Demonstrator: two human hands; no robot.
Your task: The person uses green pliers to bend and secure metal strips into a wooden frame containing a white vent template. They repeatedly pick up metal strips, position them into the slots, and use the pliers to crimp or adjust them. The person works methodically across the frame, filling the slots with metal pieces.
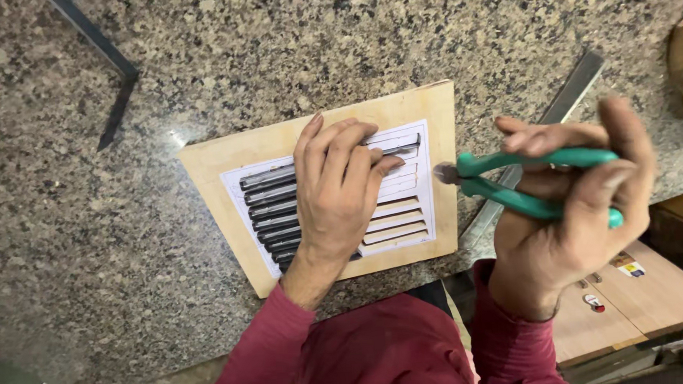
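**Hands on slotted wooden board, pliers in right**

Nearest the camera: red sleeves (pixel 379 351) at bottom centre, both forearms reaching up from there. At lower right, below the counter edge, flat wooden panels (pixel 638 294) with small stickers.

Right hand (pixel 569 220) curled tight around green-handled pliers (pixel 537 180), fingers wrapped over both handles, thumb on top. Metal nose of the pliers pointing left, tip just at the right edge of the wooden board (pixel 318 193), close to the paper template. Whether the nose grips anything: cannot tell, too small.

Left hand (pixel 338 192) lying palm down on the board, fingers partly bent and spread over the dark metal strips (pixel 269 199), pressing rather than grasping; nothing closed inside it. Strips stacked in the cut slots on the left half of the white paper template (pixel 415 204); slots on the right half open, showing wood.

Board flat on a speckled granite counter (pixel 236 58), near its front edge. Long metal bar (pixel 560 109) angled beside the board's right side. Farther off, dark metal angle piece (pixel 110 71) at upper left.
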